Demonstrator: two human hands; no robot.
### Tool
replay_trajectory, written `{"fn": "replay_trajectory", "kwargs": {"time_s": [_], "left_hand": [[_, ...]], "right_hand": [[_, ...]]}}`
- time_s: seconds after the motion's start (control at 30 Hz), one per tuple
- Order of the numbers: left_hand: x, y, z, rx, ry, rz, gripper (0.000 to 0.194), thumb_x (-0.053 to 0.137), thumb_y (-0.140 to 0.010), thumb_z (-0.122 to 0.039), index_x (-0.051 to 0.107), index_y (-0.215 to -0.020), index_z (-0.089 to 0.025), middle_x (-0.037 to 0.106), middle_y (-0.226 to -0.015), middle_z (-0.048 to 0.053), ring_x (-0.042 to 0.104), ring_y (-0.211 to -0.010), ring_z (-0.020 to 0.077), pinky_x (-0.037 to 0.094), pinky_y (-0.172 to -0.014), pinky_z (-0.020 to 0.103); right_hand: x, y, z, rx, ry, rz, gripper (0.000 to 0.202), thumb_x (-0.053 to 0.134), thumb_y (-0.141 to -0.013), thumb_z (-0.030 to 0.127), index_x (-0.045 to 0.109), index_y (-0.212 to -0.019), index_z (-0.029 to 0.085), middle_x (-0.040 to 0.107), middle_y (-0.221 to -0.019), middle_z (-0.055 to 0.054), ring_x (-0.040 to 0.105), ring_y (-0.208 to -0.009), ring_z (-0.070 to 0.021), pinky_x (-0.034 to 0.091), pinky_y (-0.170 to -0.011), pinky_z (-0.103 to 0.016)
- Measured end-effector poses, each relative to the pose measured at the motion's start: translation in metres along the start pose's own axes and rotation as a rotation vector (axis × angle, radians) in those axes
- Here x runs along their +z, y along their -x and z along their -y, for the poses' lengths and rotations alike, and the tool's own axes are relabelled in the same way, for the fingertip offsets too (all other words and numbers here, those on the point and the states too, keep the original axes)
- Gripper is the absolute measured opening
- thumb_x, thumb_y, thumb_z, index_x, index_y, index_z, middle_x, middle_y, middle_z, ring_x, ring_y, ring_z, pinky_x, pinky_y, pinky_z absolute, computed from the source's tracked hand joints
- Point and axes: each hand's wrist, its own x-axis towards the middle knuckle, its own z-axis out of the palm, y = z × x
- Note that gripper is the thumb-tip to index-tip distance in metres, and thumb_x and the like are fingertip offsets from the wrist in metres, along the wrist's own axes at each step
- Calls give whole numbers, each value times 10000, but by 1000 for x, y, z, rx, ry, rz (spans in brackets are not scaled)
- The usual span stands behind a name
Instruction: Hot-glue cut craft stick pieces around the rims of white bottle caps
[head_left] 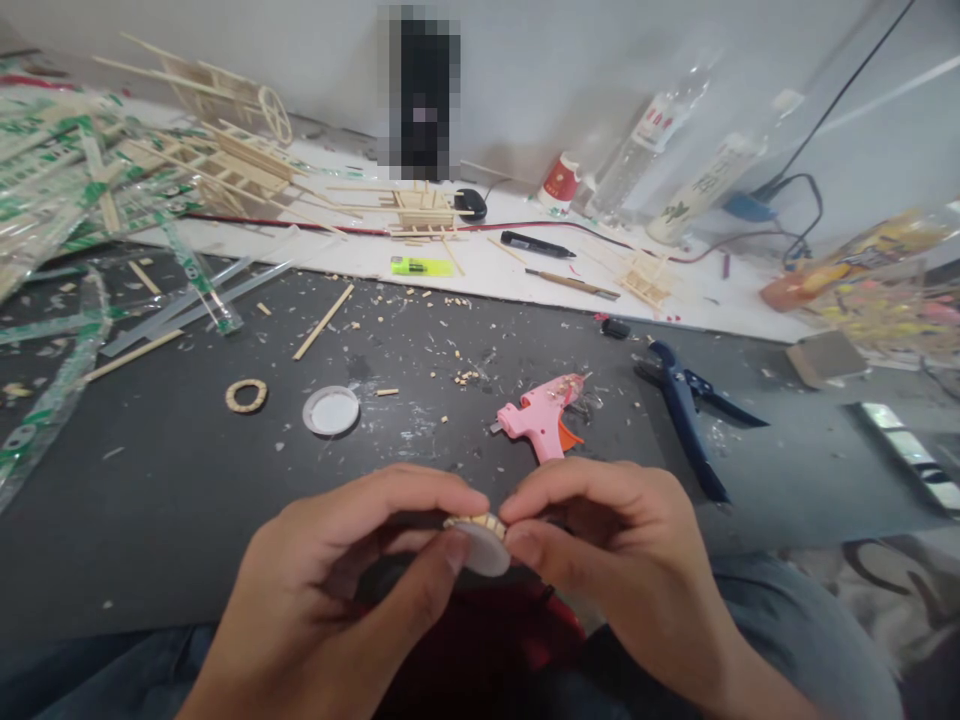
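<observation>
Between my two hands, just over the table's front edge, is a white round cap [487,553] with a ring of small wooden pieces [487,522] around its far rim. My left hand [352,560] pinches it from the left, thumb on the white face and index finger on the wooden edge. From the right, my right hand [615,560] pinches the same rim between thumb and index finger. Beyond the hands lies a pink glue gun [541,418]. Farther left are a second white cap [332,411] and a finished-looking wooden ring [246,396].
Blue cutters [686,420] lie at the right. Plastic wrappers [75,200] pile up at the left beside small wooden cart models [232,165]. A highlighter [421,266], black marker [538,244], paper cup [559,184] and bottles [637,145] stand or lie at the back. Wood scraps dot the table.
</observation>
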Motion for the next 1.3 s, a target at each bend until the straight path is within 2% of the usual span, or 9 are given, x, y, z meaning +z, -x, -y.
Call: {"fn": "replay_trajectory", "kwargs": {"time_s": [0.37, 0.57, 0.67, 0.77, 0.83, 0.93, 1.0, 1.13, 1.3], "left_hand": [[2, -4, -2, 70, -111, -50, 283, 748, -820, -133, 838, -888, -392, 852, -853, -71, 816, -675, 144, 633, -621, 124], [1, -5, -2, 77, -111, -28, 262, 760, -837, -143, 818, -894, -392, 844, -846, -103, 811, -688, 114, 618, -649, 94], [-2, -2, -1, 55, -71, -9, 262, 766, -867, -147, 804, -943, -395, 843, -892, -107, 816, -737, 108, 618, -685, 91], [-5, 0, 0, -21, 43, 1, 239, 750, -902, -148, 793, -951, -378, 840, -906, -98, 820, -758, 115, 627, -694, 108], [-5, 1, 3, -80, 156, 5, 177, 744, -930, -190, 799, -935, -358, 841, -894, -78, 817, -754, 123, 630, -686, 121], [-6, 0, 7, -153, 300, 3, 111, 764, -941, -247, 813, -916, -343, 836, -883, -57, 793, -756, 111, 612, -694, 113], [-6, -2, 9, -201, 385, 32, 92, 780, -940, -266, 817, -924, -349, 830, -862, -57, 774, -757, 96, 598, -712, 103], [-6, -5, 6, -276, 515, 59, 46, 808, -921, -298, 835, -947, -324, 811, -798, -44, 747, -674, 91, 597, -677, 116], [-2, -9, 3, -348, 611, -8, 53, 868, -856, -300, 843, -896, -274, 795, -806, -35, 731, -639, 87, 585, -642, 114]], "right_hand": [[-1, -2, 1, 174, -84, -3, 178, 983, -644, 280, 836, -721, 214, 720, -593, -3, 591, -501, -96, 466, -455, -142], [-2, -1, 1, 142, 1, 58, 154, 911, -749, 331, 821, -791, 213, 756, -654, -6, 645, -532, -118, 489, -474, -174], [-13, -1, 3, -65, 314, -64, 136, 778, -875, 334, 766, -797, 223, 730, -641, 11, 639, -533, -125, 484, -504, -208], [-29, -4, -1, -234, 943, -318, 294, 686, -927, 402, 633, -696, 228, 622, -571, 20, 548, -487, -140, 393, -507, -277], [-37, -8, -8, -140, 1302, -385, 327, 659, -926, 524, 623, -800, 226, 677, -680, -15, 576, -516, -184, 332, -512, -308], [-37, -14, -21, 82, 1490, -356, 483, 612, -915, 668, 601, -1043, 203, 741, -892, -80, 686, -635, -274, 319, -532, -315], [-33, -16, -28, 135, 1520, -307, 478, 596, -931, 662, 580, -1048, 198, 730, -921, -95, 714, -694, -295, 315, -544, -313], [-32, -16, -36, 108, 1523, -231, 251, 582, -985, 444, 602, -965, 195, 713, -925, -102, 702, -739, -276, 325, -568, -317], [-48, -2, -43, -38, 952, -321, 309, 573, -992, 482, 703, -1057, 209, 711, -829, -52, 622, -664, -222, 427, -628, -333]]}}
